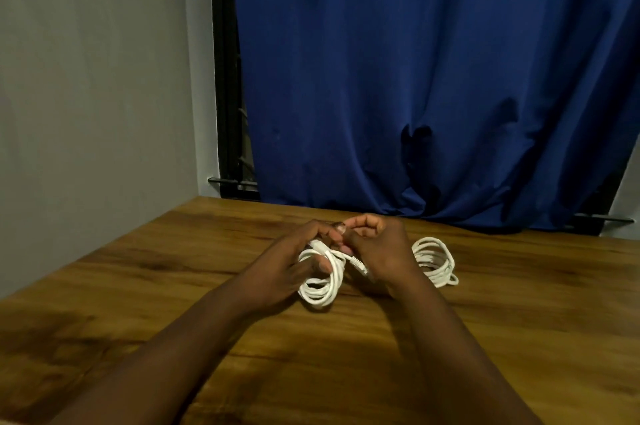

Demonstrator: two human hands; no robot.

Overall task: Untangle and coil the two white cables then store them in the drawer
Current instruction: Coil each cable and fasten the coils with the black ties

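Wooden table fills the lower view, with a grey wall and a blue curtain behind it. Two bare forearms reach to the middle of the table. On the table's far half, the left hand is closed around a coil of white cable, thumb through its loops. Touching it, the right hand pinches the coil's loose end, whose plug sticks out below the fingers. A second coil lies finished on the table just right of the right hand, untouched. Judging by this, both cables are untangled and the last end is being tucked. Next would come securing that end and carrying both coils to the drawer, which is not in view
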